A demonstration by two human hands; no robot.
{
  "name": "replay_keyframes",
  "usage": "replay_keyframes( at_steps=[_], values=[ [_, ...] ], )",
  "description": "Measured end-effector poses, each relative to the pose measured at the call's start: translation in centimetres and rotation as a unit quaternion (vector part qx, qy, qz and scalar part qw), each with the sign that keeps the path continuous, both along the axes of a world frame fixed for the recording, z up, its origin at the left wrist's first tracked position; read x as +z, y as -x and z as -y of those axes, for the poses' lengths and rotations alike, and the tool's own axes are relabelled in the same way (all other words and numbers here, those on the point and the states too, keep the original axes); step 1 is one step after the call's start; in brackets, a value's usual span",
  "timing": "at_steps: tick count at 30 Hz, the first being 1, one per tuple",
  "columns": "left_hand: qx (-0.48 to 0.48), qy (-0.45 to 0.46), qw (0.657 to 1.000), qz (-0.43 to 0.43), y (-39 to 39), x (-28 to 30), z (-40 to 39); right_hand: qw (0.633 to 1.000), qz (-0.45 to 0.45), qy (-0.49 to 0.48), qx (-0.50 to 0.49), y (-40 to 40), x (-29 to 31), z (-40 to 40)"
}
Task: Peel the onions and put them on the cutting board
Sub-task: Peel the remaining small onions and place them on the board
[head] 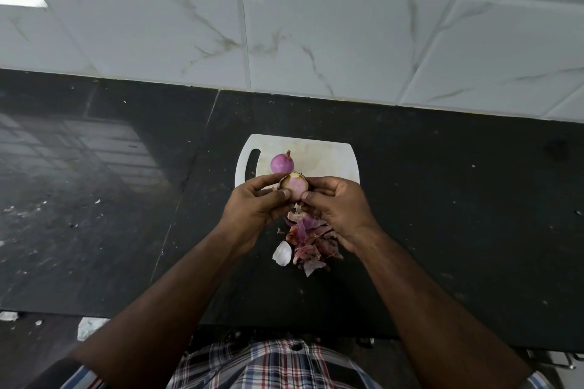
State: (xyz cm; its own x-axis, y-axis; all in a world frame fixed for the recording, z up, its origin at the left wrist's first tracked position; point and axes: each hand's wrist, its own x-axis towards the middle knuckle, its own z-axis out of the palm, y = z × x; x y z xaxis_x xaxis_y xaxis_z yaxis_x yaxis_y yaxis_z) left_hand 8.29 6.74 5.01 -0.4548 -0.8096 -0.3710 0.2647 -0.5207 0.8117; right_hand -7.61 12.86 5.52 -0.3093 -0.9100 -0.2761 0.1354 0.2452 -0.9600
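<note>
Apparently both hands (297, 199) around onion (294, 189)

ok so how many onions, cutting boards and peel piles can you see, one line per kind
Onions: 2, a peeled onion on the board and a partly peeled onion held in the left hand and right hand
Cutting boards: 1, the white cutting board
Peel piles: 1, the peel pile on the counter
Total: 4

Near edge of the cutting board (331, 161) concealed behind both hands (252, 204) (339, 210). Lower part of the held onion (294, 187) covered by fingertips. Peel pile (308, 241) partly hidden under the right wrist. Plaid shirt (268, 363) and the desk (458, 199) cut off by the frame edges.
</note>
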Motion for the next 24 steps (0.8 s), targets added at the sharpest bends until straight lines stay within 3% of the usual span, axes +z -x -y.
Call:
replay_keyframes(
  at_steps=[10,14,19,24],
  values=[
    [0.034,-0.094,0.993,-0.056,0.3,-0.2,-0.1,0.998,0.041,0.019,-0.037,-0.6,0.1,-0.1],
    [0.031,-0.108,0.991,-0.067,0.4,0.0,-0.3,0.999,-0.030,0.042,-0.018,-1.1,0.0,-0.3],
    [-0.006,-0.093,0.996,-0.013,0.2,0.2,-0.3,0.984,-0.162,0.046,-0.052,-1.2,-0.2,-0.1],
    [-0.057,0.007,0.996,0.072,-0.4,0.9,0.4,0.979,-0.196,0.031,-0.051,-0.8,0.3,0.0]
  ],
)
